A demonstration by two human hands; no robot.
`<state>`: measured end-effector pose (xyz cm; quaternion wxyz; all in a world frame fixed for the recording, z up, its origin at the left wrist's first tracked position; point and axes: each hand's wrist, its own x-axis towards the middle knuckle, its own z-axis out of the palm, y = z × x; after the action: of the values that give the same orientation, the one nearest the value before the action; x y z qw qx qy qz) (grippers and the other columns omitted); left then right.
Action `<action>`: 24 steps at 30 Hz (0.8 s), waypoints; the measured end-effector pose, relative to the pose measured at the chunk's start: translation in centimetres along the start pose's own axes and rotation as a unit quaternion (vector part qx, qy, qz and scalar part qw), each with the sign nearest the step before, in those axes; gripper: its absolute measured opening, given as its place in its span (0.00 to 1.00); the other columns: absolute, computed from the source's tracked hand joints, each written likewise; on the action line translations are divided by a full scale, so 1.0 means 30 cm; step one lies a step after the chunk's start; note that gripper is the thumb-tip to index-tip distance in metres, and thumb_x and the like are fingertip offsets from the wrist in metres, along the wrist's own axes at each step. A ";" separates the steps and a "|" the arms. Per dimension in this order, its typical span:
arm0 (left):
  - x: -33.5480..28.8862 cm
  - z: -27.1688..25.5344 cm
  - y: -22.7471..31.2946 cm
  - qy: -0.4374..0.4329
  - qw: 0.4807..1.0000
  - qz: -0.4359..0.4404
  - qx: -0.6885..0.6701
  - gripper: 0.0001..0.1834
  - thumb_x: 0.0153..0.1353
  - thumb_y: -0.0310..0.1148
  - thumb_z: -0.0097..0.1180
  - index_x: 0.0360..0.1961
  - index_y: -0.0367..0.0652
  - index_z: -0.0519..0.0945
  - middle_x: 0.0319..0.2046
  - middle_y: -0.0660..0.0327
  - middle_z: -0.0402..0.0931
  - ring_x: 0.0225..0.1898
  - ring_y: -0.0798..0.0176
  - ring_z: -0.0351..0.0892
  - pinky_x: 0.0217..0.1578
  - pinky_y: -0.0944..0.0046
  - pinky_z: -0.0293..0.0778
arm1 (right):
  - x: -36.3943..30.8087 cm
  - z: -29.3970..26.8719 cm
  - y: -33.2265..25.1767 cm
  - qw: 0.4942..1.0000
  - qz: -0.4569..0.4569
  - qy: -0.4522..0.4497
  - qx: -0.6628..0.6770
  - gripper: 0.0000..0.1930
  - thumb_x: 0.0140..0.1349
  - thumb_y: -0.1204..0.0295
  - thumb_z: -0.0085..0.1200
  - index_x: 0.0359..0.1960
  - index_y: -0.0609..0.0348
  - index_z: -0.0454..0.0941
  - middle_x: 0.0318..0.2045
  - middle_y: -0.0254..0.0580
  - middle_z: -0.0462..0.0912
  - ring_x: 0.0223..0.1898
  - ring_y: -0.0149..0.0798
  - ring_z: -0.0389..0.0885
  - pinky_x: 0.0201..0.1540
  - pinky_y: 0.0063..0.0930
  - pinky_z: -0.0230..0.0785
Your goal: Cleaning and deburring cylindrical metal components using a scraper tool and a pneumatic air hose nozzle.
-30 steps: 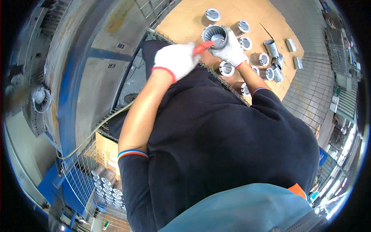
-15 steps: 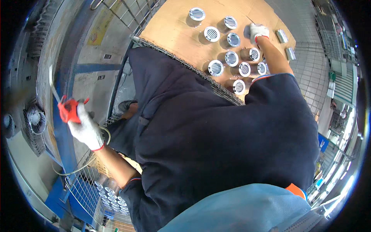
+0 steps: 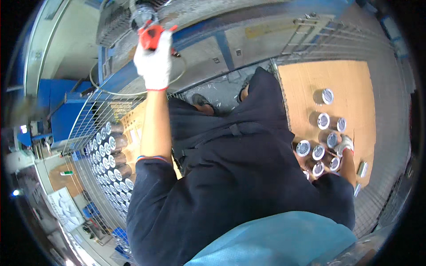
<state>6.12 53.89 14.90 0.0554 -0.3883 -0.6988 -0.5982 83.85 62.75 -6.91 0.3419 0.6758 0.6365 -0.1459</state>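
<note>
My left hand [image 3: 154,64], in a white knit glove with a red cuff, is raised at the upper left and closed around a red air blow gun [image 3: 151,37]. A pale hose [image 3: 183,71] hangs from behind that hand. Far to the right, my right hand [image 3: 345,143], gloved too, is low over the cardboard, right beside a metal cylinder [image 3: 332,140] with a slotted silvery end. Its fingers are partly hidden, so I cannot tell whether they grip a cylinder. Several similar cylinders stand around it, among them one at the far end [image 3: 327,96].
The cylinders rest on a cardboard sheet [image 3: 355,84] edged by wire mesh. A plain silvery tube [image 3: 362,169] lies near its right edge. At my left, a wire cage [image 3: 84,119] holds many stacked cylinders [image 3: 116,142]. A blue-framed bench [image 3: 199,42] runs across the front.
My view has turned left, so the bench is now ahead and the cardboard at my right. My left hand still holds the blow gun, now by the machine; my right hand stays over the cylinders.
</note>
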 end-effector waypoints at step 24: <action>-0.601 -0.688 -0.352 -0.007 0.927 -0.178 0.329 0.31 0.63 0.46 0.68 0.63 0.39 0.79 0.54 0.42 0.81 0.52 0.41 0.83 0.53 0.51 0.80 | -0.172 -0.563 -0.827 0.774 -0.225 0.448 0.387 0.23 0.71 0.68 0.64 0.65 0.62 0.80 0.63 0.50 0.83 0.58 0.43 0.84 0.61 0.33 0.78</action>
<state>4.17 27.35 2.50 0.0677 -0.2216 -0.9145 -0.3318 55.25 68.67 1.74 -0.3145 0.5774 0.7416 -0.1331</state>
